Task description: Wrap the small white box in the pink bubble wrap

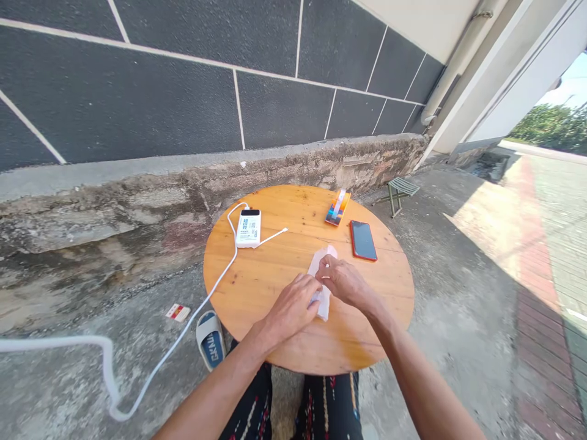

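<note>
A thin white tissue [323,308], folded into a long strip, lies on the round wooden table [266,281] in front of me. My left hand [296,305] bears on its left side, with the fingers together and bent over it. From the right, my right hand [342,278] pinches the tissue near its middle, thumb and fingertips closed. The two hands nearly meet, and they cover the strip's middle part. Just beyond my right hand lies a phone [364,240] with a red edge and a dark screen.
A white power bank [249,229] with a white cable [202,304] lies at the table's left. An orange and blue packet [338,208] sits at the back. On the ground are a slipper [211,340], a small box [178,312] and a folding stool [398,194]. A tiled wall [183,91] stands behind.
</note>
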A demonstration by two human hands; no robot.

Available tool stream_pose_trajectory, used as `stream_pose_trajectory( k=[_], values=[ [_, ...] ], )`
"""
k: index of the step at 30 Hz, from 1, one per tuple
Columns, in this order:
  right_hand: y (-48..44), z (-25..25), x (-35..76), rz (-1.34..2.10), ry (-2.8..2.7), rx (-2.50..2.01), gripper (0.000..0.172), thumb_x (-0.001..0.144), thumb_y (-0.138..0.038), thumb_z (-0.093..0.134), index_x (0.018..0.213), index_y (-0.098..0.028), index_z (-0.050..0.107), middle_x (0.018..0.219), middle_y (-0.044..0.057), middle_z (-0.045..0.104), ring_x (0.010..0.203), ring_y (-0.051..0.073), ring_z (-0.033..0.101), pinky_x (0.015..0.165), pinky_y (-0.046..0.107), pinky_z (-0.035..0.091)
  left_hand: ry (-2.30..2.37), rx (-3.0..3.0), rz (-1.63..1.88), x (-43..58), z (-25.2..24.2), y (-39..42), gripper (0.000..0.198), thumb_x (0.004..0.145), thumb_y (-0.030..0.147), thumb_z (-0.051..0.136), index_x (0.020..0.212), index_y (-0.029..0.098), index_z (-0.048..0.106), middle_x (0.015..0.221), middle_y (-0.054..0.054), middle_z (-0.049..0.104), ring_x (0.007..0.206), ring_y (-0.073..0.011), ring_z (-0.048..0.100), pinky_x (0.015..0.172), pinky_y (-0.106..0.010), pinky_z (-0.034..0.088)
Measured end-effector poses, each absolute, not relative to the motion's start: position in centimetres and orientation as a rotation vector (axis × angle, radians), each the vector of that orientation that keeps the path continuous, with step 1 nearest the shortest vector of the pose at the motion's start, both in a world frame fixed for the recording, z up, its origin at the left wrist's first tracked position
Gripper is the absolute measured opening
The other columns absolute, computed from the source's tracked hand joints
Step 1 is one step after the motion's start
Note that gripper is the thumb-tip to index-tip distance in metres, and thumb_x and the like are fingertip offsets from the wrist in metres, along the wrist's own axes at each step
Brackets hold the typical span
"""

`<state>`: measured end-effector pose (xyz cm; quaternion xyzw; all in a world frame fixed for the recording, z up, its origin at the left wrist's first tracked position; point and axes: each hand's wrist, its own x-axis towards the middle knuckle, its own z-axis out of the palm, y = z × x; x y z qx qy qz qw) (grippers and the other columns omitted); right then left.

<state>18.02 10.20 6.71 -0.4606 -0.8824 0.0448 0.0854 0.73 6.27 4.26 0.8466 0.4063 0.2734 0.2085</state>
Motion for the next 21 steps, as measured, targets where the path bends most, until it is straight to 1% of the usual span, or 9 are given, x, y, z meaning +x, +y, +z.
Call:
stream_pose_trajectory(
  k=[3,6,8,10,12,13,15,17,21],
  values=[
    [11.2,6.7,17.9,0.228,-2.676,-1.371,0.02,0.081,-0.009,0.054,0.072,-0.02,0.068,0.088,0.002,0.06,0.075,0.012,0.057,0.064,0.022,0.037,1.075,2.379,0.811,0.7,4.4,6.0,0.033,0.078,0.007,0.048,0.106,0.021,0.054,0.11,-0.003,0.055,0.105,-0.018,0.05,0.093,-0.031,0.042],
    [11.7,6.4,17.8,0.361,-2.655,-1.317,0.021,0.079,-0.007,0.055,0.071,-0.021,0.068,0.083,0.001,0.06,0.076,0.012,0.057,0.065,0.021,0.039,1.027,2.439,0.816,0.7,4.3,5.9,0.029,0.081,0.007,0.047,0.104,0.021,0.058,0.113,-0.004,0.053,0.107,-0.0182,0.049,0.096,-0.031,0.041],
    [11.6,6.0,17.9,0.441,-2.596,-1.255,0.021,0.079,-0.007,0.055,0.073,-0.021,0.069,0.081,0.001,0.061,0.075,0.012,0.058,0.066,0.022,0.04,1.022,2.475,0.815,0.7,4.1,5.9,0.024,0.083,0.009,0.047,0.1,0.02,0.061,0.111,-0.005,0.055,0.106,-0.0191,0.049,0.095,-0.032,0.041],
    [11.1,5.5,18.3,0.475,-2.475,-1.205,0.021,0.08,-0.008,0.054,0.084,-0.022,0.07,0.085,0.001,0.062,0.074,0.012,0.058,0.068,0.023,0.043,1.029,2.504,0.807,0.7,4.0,6.0,0.02,0.085,0.011,0.047,0.095,0.019,0.063,0.106,-0.005,0.057,0.103,-0.0196,0.049,0.093,-0.033,0.042],
    [10.2,5.1,19.2,0.445,-2.282,-1.214,0.022,0.082,-0.012,0.053,0.096,-0.022,0.067,0.089,0.003,0.063,0.075,0.013,0.058,0.068,0.025,0.045,1.038,2.518,0.797,0.7,3.9,6.1,0.019,0.085,0.01,0.048,0.089,0.019,0.064,0.099,-0.004,0.06,0.098,-0.0192,0.05,0.089,-0.032,0.043],
    [9.7,4.9,19.7,0.415,-2.182,-1.235,0.022,0.084,-0.014,0.052,0.099,-0.021,0.065,0.09,0.004,0.063,0.075,0.014,0.058,0.067,0.026,0.045,1.039,2.521,0.793,0.7,3.9,6.1,0.018,0.084,0.01,0.048,0.087,0.019,0.064,0.096,-0.004,0.06,0.096,-0.0188,0.051,0.087,-0.031,0.044],
    [8.6,4.5,20.8,0.366,-2.039,-1.29,0.019,0.087,-0.018,0.048,0.096,-0.021,0.065,0.088,0.005,0.063,0.074,0.015,0.058,0.064,0.026,0.046,1.032,2.525,0.787,0.7,3.9,6.2,0.018,0.083,0.009,0.049,0.084,0.019,0.064,0.094,-0.003,0.06,0.094,-0.0183,0.051,0.085,-0.031,0.044],
    [7.9,4.0,21.4,0.35,-1.999,-1.313,0.021,0.089,-0.02,0.045,0.093,-0.021,0.065,0.088,0.005,0.063,0.076,0.016,0.059,0.063,0.026,0.047,1.026,2.526,0.785,0.7,3.9,6.3,0.017,0.083,0.009,0.05,0.084,0.019,0.064,0.094,-0.003,0.061,0.094,-0.0182,0.051,0.085,-0.031,0.043],
    [8.1,3.0,20.9,0.293,-2.083,-1.278,0.024,0.089,-0.02,0.044,0.1,-0.022,0.066,0.098,0.007,0.061,0.088,0.018,0.059,0.073,0.03,0.049,1.038,2.509,0.794,0.7,3.9,6.3,0.018,0.082,0.008,0.05,0.085,0.019,0.065,0.094,-0.003,0.061,0.093,-0.018,0.051,0.084,-0.03,0.043]
  ],
)
